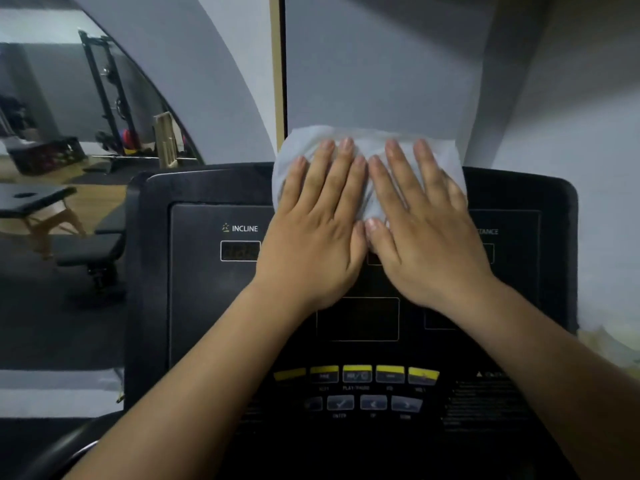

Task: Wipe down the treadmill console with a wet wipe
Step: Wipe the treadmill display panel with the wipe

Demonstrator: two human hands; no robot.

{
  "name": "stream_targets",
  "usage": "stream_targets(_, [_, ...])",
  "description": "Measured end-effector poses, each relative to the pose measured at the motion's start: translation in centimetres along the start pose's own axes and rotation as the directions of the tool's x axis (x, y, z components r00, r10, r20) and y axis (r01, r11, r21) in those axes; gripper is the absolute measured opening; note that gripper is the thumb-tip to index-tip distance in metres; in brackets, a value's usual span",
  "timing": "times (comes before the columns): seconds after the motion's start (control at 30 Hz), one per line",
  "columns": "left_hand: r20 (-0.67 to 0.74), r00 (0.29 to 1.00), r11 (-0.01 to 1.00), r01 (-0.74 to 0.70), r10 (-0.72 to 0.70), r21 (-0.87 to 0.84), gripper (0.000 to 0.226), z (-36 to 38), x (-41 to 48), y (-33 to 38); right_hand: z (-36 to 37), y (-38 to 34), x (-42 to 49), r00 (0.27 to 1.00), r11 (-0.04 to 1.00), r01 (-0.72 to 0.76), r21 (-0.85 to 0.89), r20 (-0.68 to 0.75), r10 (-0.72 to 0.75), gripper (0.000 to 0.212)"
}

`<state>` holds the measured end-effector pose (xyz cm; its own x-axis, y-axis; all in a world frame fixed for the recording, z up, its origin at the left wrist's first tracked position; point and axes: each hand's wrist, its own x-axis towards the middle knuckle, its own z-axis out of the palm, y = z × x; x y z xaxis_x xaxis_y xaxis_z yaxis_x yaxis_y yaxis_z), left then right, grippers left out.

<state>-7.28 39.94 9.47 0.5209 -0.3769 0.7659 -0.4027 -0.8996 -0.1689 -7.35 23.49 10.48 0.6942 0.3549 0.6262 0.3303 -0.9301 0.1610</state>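
Observation:
The black treadmill console (207, 306) fills the middle of the view, with an INCLINE readout at left and rows of yellow and grey buttons (356, 374) lower down. A white wet wipe (372, 140) lies spread over the console's top centre edge. My left hand (318, 223) and my right hand (415, 223) lie side by side on the wipe, palms down, fingers straight, thumbs touching. Both press the wipe flat against the panel. The hands hide the console's middle readouts.
A grey wall (381, 64) rises right behind the console. A mirror (104, 116) at left reflects a gym floor with a black rack, a padded bench (38, 199) and a crate. A handrail curve (69, 441) shows at bottom left.

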Motion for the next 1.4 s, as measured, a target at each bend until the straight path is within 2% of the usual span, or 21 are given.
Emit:
stream_targets(0.1, [0.022, 1.0, 1.0, 0.016, -0.016, 0.001, 0.063, 0.0, 0.7, 0.3, -0.2, 0.3, 0.1, 1.0, 1.0, -0.008, 0.008, 0.007, 0.008, 0.062])
stream_targets(0.33, [0.037, 0.999, 0.999, -0.022, 0.024, -0.04, 0.063, 1.3, -3.7, 4.2, 1.6, 1.3, -6.4, 1.0, 1.0, 0.026, -0.012, 0.003, -0.026, 0.063])
stream_targets(0.5, [0.009, 0.997, 0.997, -0.073, 0.074, -0.033, 0.064, 1.3, -0.2, 3.7, 0.9, 2.6, -3.6, 0.999, 1.0, -0.02, 0.001, -0.033, 0.02, 0.063])
stream_targets(0.63, [0.003, 1.0, 0.999, -0.027, 0.027, -0.044, 0.063, 1.2, 2.2, 4.2, -0.1, 3.6, -1.6, 0.998, 0.998, -0.065, 0.004, -0.024, 0.065, 0.062])
stream_targets(0.9, [0.036, 0.998, 0.998, -0.041, 0.043, -0.05, 0.063, 2.4, -2.3, 7.5, 1.5, 4.1, -7.7, 0.999, 0.999, -0.039, 0.015, -0.004, 0.039, 0.061])
stream_targets(1.2, [-0.016, 0.998, 0.997, -0.064, 0.064, -0.05, 0.061, 2.6, 3.7, 8.0, 0.1, 7.0, -3.6, 0.991, 0.991, -0.13, 0.035, -0.041, 0.131, 0.062])
stream_targets(1.4, [0.022, 0.998, 0.997, -0.063, 0.064, -0.052, 0.06, 3.4, 0.1, 10.5, 1.3, 6.8, -7.7, 0.991, 0.991, -0.131, 0.026, -0.037, 0.132, 0.061])
